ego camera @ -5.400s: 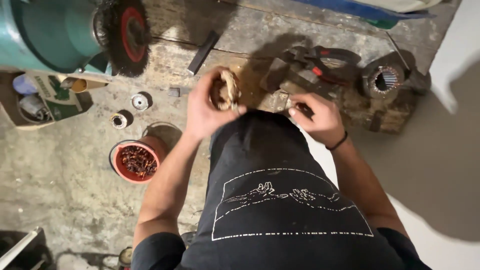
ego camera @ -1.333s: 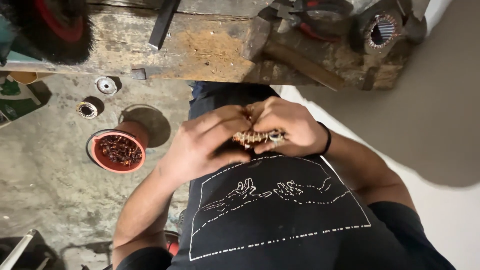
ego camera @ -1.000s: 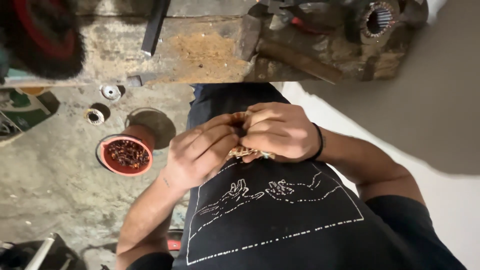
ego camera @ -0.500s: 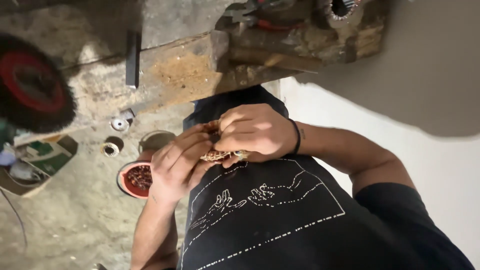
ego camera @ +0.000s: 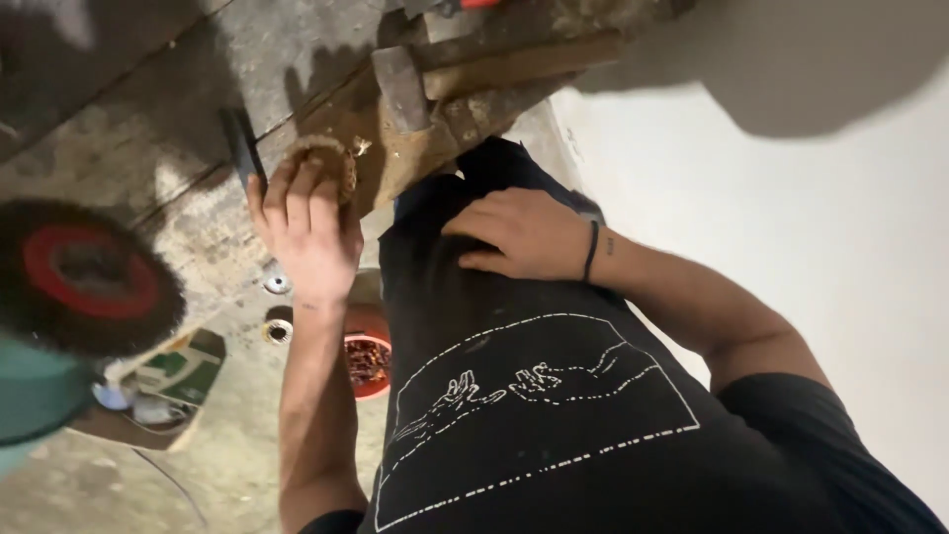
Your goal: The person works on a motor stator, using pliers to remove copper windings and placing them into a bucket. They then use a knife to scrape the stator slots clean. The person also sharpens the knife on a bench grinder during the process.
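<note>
Fingers (ego camera: 311,193) of the left hand (ego camera: 308,235) hold a brown coil (ego camera: 326,158) at the desk (ego camera: 148,168) edge; right hand (ego camera: 524,235) rests flat, empty, on the shirt (ego camera: 534,396).

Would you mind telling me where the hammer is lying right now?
In the head view, the hammer lies at the top centre on the wooden workbench, its head toward the left, just right of the coiled ring under the left hand.

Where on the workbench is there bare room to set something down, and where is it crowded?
Bare bench lies up-left, between the dark bar and the wire wheel. It is crowded where the left hand rests on the ring, with the hammer just right. The right hand rests on the shirt, off the bench.
</note>
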